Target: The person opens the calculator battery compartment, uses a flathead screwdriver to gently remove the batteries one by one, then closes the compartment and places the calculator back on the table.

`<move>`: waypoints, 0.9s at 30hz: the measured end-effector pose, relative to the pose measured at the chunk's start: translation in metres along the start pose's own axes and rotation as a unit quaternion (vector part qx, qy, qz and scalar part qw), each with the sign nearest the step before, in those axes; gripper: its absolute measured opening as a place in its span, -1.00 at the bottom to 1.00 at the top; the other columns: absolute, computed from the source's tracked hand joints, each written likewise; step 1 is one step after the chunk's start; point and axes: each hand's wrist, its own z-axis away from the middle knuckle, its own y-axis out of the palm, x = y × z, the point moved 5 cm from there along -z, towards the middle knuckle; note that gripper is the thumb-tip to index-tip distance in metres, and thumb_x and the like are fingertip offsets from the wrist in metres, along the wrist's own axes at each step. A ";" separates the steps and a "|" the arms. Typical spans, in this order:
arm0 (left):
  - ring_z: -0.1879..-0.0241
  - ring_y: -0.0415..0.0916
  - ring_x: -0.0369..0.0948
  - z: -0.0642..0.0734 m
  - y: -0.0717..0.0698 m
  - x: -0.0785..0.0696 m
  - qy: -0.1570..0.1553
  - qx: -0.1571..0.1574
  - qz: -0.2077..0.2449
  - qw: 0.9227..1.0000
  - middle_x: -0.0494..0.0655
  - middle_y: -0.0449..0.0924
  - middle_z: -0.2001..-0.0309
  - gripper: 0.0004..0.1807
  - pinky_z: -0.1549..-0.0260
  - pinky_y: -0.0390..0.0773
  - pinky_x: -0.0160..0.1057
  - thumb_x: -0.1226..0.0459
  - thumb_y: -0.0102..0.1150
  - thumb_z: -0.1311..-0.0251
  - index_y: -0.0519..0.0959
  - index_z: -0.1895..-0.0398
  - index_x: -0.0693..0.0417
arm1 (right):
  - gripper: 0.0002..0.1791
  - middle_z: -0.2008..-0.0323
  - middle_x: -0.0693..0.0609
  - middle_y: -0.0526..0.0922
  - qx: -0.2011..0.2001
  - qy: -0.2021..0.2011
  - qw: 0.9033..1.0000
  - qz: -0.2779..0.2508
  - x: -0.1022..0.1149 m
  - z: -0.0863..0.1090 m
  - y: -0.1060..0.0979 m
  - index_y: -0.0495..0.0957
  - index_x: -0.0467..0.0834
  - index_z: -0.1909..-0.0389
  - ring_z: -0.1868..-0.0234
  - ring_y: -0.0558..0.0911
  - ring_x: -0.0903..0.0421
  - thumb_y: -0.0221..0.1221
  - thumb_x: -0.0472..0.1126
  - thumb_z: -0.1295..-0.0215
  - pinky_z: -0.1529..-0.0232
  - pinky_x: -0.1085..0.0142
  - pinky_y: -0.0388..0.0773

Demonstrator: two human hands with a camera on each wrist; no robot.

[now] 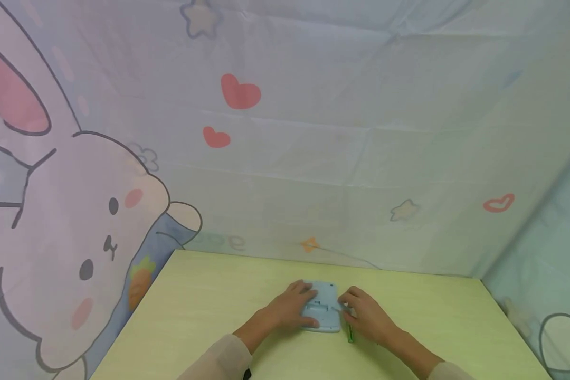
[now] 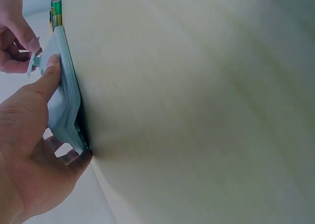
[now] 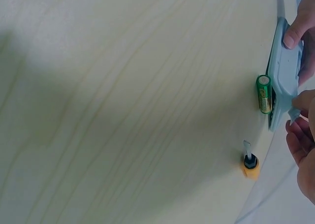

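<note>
A flat light-blue plastic device, shaped like a calculator, lies on the table with an opened battery compartment facing up. My left hand grips it from the left side, thumb on the near part and fingers toward the far part. At the device's right edge, my right hand pinches a small light-blue battery cover between thumb and finger. Close by the device's right edge lies a green battery, partly under my right hand in the head view.
A screwdriver with an orange handle and metal tip lies on the pale yellow table, a short way from the battery. Printed cloth with a rabbit and hearts hangs behind the table and along its sides.
</note>
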 end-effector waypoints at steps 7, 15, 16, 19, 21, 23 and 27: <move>-0.63 0.04 -0.02 0.002 -0.002 -0.001 0.000 0.003 -0.007 1.000 -0.01 0.11 -0.65 -0.05 -0.40 0.45 -0.01 -0.34 0.29 -0.26 0.34 -0.62 -0.13 | -0.78 0.09 0.07 0.60 -0.002 -0.006 1.000 -0.004 0.002 -0.001 0.002 0.69 -0.20 0.05 0.12 0.70 0.10 0.43 -0.36 -0.31 0.10 0.27 0.71; -0.63 0.05 -0.05 -0.002 -0.001 0.002 0.008 0.007 -0.031 0.999 -0.04 0.17 -0.64 -0.03 -0.39 0.46 -0.01 -0.41 0.23 -0.24 0.36 -0.60 -0.16 | -0.77 0.07 0.05 0.61 -0.005 -0.012 1.000 -0.007 0.003 -0.002 0.004 0.70 -0.20 0.05 0.11 0.70 0.09 0.43 -0.37 -0.30 0.08 0.28 0.71; -0.63 0.06 -0.06 -0.002 -0.001 0.002 0.007 0.007 -0.033 0.999 -0.05 0.18 -0.64 -0.03 -0.39 0.46 -0.01 -0.42 0.24 -0.23 0.36 -0.60 -0.17 | -0.77 0.07 0.05 0.61 -0.005 -0.013 1.000 -0.007 0.004 -0.002 0.004 0.70 -0.20 0.05 0.11 0.70 0.08 0.43 -0.37 -0.30 0.08 0.28 0.71; -0.63 0.06 -0.06 -0.004 -0.001 0.003 0.009 0.008 -0.032 0.999 -0.06 0.19 -0.64 -0.02 -0.39 0.46 -0.01 -0.42 0.25 -0.22 0.36 -0.60 -0.17 | -0.77 0.07 0.06 0.61 -0.007 -0.015 1.000 -0.006 0.005 -0.002 0.003 0.70 -0.20 0.05 0.11 0.70 0.09 0.44 -0.37 -0.29 0.08 0.28 0.71; -0.63 0.07 -0.06 -0.005 -0.002 0.003 0.010 0.009 -0.034 0.999 -0.06 0.19 -0.64 -0.02 -0.40 0.45 -0.02 -0.42 0.25 -0.23 0.36 -0.60 -0.16 | -0.76 0.07 0.07 0.61 -0.008 -0.016 1.000 -0.003 0.005 -0.003 0.002 0.70 -0.19 0.05 0.11 0.70 0.10 0.44 -0.36 -0.29 0.08 0.28 0.71; -0.62 0.07 -0.06 -0.005 -0.003 0.003 0.012 0.010 -0.033 0.999 -0.05 0.19 -0.64 -0.03 -0.41 0.44 -0.02 -0.41 0.26 -0.24 0.37 -0.60 -0.14 | -0.76 0.07 0.08 0.61 -0.009 -0.017 1.000 0.000 0.005 -0.003 0.002 0.71 -0.19 0.06 0.11 0.70 0.10 0.45 -0.36 -0.28 0.08 0.28 0.71; -0.63 0.06 -0.06 -0.005 -0.006 0.002 0.004 0.014 -0.024 1.000 -0.05 0.19 -0.64 -0.03 -0.45 0.38 -0.04 -0.38 0.30 -0.23 0.38 -0.59 -0.13 | -0.75 0.08 0.08 0.61 -0.014 -0.028 1.000 0.002 0.007 -0.006 0.000 0.71 -0.20 0.07 0.12 0.70 0.10 0.47 -0.37 -0.25 0.08 0.29 0.71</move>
